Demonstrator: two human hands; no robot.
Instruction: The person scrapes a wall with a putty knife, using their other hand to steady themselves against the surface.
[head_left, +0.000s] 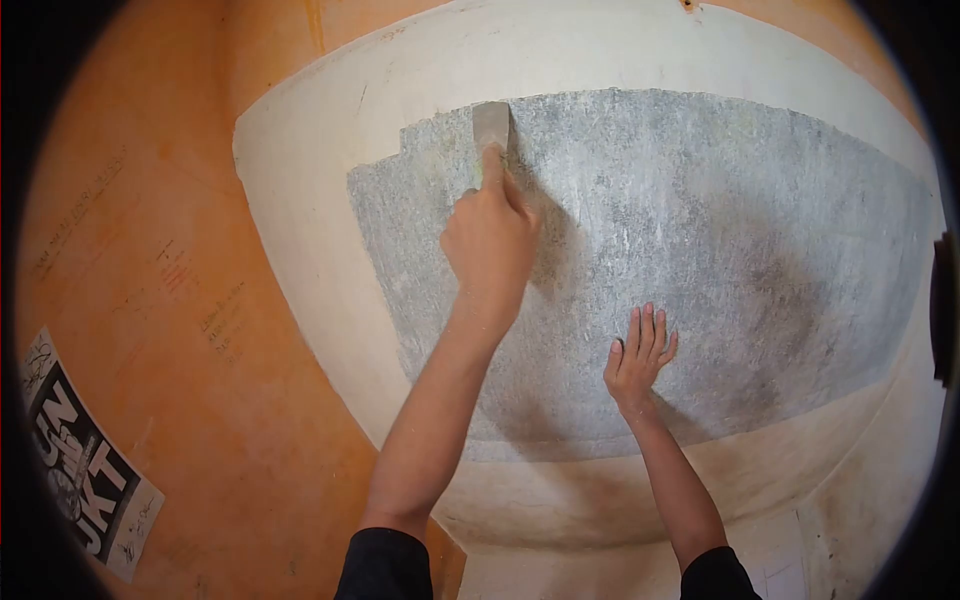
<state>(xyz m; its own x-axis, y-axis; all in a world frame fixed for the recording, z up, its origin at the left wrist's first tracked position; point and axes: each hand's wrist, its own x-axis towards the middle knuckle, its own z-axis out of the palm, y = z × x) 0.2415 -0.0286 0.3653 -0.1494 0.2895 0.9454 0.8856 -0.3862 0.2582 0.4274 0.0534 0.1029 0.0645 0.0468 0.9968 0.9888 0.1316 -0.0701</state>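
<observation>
My left hand (492,235) is closed round the handle of a scraper (491,122), one finger stretched along the back of its wide, flat blade. The blade's edge meets the upper border of a rough, mottled grey patch (660,210) on the wall. Most of the handle is hidden by my fingers. Lower and to the right, my right hand (640,360) rests on the grey patch with its fingers spread and holds nothing.
A smooth cream-white band (310,200) surrounds the grey patch. At the left stands an orange wall (200,380) with handwriting, and a black-and-white poster (85,460) low on it. A dark object (942,310) juts in at the right edge.
</observation>
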